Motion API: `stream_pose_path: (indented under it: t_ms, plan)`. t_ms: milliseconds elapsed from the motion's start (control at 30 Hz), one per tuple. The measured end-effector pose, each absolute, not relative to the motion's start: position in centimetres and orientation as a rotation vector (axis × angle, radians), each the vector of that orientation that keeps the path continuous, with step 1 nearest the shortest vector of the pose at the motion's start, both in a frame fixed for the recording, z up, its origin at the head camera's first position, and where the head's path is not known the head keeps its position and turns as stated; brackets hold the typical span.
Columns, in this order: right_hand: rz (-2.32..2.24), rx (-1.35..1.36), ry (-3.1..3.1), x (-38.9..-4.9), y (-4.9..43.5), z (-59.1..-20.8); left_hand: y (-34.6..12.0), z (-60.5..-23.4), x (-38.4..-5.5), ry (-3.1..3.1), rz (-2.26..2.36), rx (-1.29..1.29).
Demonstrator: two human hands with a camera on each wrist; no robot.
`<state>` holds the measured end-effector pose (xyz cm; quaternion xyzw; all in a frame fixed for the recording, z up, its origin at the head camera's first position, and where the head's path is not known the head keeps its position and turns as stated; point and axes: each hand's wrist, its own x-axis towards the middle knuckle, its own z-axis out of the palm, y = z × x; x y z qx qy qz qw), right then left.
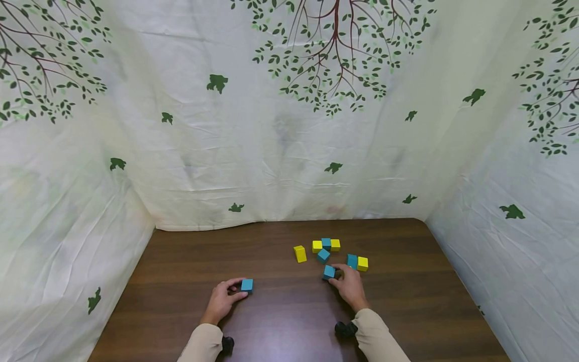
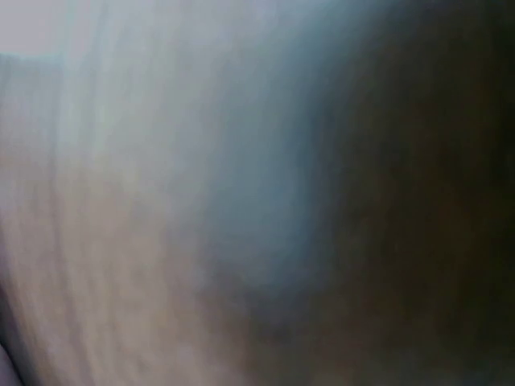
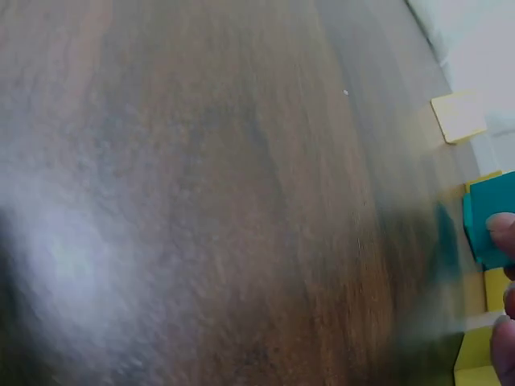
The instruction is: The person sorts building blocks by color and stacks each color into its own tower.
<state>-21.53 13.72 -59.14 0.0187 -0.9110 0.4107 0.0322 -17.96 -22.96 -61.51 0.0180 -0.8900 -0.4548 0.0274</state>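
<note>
On the left of the table, my left hand [image 1: 220,301] has its thumb and index finger at the near and far sides of a blue cube [image 1: 247,286], pinching it. My right hand [image 1: 352,287] pinches another blue cube [image 1: 328,272] between thumb and fingers, just in front of a loose group of cubes. In the right wrist view that teal-looking cube [image 3: 492,217] shows at the right edge with fingertips [image 3: 503,229] on it. The left wrist view is too blurred to make out the hand or cube.
Behind the right hand lie a blue cube [image 1: 323,255], a yellow cube [image 1: 300,254] and several more in a row. A blue cube [image 1: 352,261] and a yellow cube [image 1: 363,264] sit side by side beyond that hand. White leaf-printed cloth [image 1: 280,176] surrounds the brown table [image 1: 289,322].
</note>
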Motion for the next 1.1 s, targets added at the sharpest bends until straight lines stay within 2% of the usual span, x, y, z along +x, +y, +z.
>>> stream_pose_path:
  t_ms: [300, 1100]
  plan:
    - [1.375, 0.122, -2.671, -20.4, 12.1, -58.7, -22.9, -61.5, -17.9, -2.754, -1.402, 0.058]
    - [1.66, 0.427, -2.625, -20.1, 2.7, -60.7, -23.1, -61.7, -18.0, -2.76, -1.374, 0.043]
